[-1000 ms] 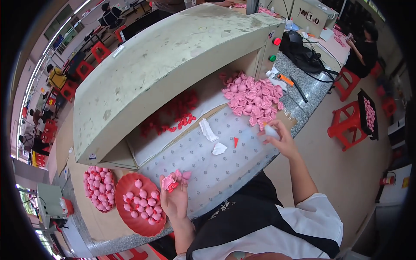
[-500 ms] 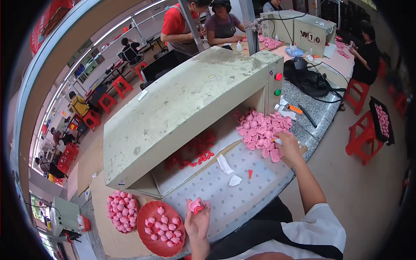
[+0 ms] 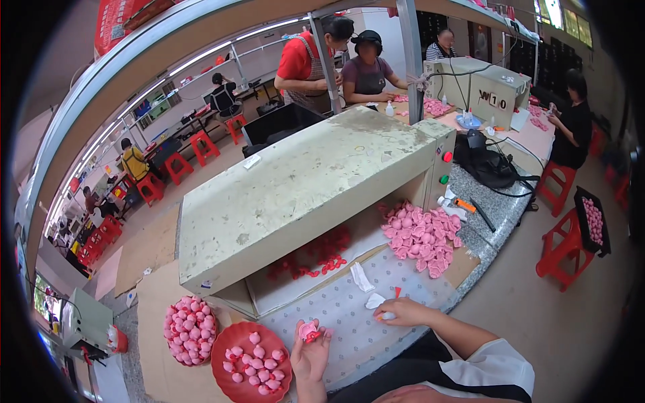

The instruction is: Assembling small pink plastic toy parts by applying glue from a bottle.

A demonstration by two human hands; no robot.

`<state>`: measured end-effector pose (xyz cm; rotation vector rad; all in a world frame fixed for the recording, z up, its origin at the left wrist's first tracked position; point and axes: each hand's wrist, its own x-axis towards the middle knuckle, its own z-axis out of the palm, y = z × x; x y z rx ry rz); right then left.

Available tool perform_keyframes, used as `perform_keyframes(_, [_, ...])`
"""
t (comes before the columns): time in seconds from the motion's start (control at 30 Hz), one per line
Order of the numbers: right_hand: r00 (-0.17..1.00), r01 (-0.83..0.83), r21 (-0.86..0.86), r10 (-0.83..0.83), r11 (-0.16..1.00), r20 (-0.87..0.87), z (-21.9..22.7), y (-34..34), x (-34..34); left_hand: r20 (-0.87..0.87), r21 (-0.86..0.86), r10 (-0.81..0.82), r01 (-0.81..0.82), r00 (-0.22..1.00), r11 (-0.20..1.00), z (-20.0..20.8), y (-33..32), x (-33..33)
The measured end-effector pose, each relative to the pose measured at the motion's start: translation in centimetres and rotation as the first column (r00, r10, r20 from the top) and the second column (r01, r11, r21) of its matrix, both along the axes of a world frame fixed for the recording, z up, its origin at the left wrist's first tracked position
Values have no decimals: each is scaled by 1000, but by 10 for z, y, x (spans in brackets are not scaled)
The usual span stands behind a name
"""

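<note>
My left hand (image 3: 310,356) is closed with its fingers turned up, pinching a small pink moulded piece (image 3: 308,329) with a red part at its lower edge. To its right, above the patterned sheet, my right hand (image 3: 403,311) is closed around a small whitish bottle (image 3: 388,316) that mostly hides in the fingers; an orange tip points toward the left hand. Beside my left hand stands a red scalloped bowl (image 3: 225,376) with several round pink pieces with red bits. A pile of loose pink pieces (image 3: 423,235) lies at the right end of the machine opening.
A long pale metal machine (image 3: 289,195) spans the bench, with small red pieces (image 3: 326,262) inside its opening. A heaped container of pink balls (image 3: 190,329) stands at left. White scraps (image 3: 361,277) lie on the patterned sheet (image 3: 342,366). Other people work farther back.
My right hand has moved from the pink pile down and left toward my left hand, still holding the whitish bottle. My left hand keeps the pink piece. The whole view has shifted slightly.
</note>
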<state>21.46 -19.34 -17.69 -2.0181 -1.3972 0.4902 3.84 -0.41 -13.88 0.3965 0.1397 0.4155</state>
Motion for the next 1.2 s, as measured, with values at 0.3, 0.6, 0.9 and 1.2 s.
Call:
perform_keyframes(0.3, [988,151,120,-155,981,28,14,1,-17,24,-160,-52,55,998,986,-4,-2,-6])
perform_keyframes(0.6, [957,81,566,95,821,-275,105,50,-24,93,-56,-221,226,971,972,13,-15,21])
perform_keyframes(0.9, [963,-1,461,125,887,-238,90,63,-37,8,0,-228,228,974,974,10,-18,11])
perform_keyframes(1.2, [967,-27,449,137,893,-214,92,65,-40,6,85,-220,219,975,972,8,-18,10])
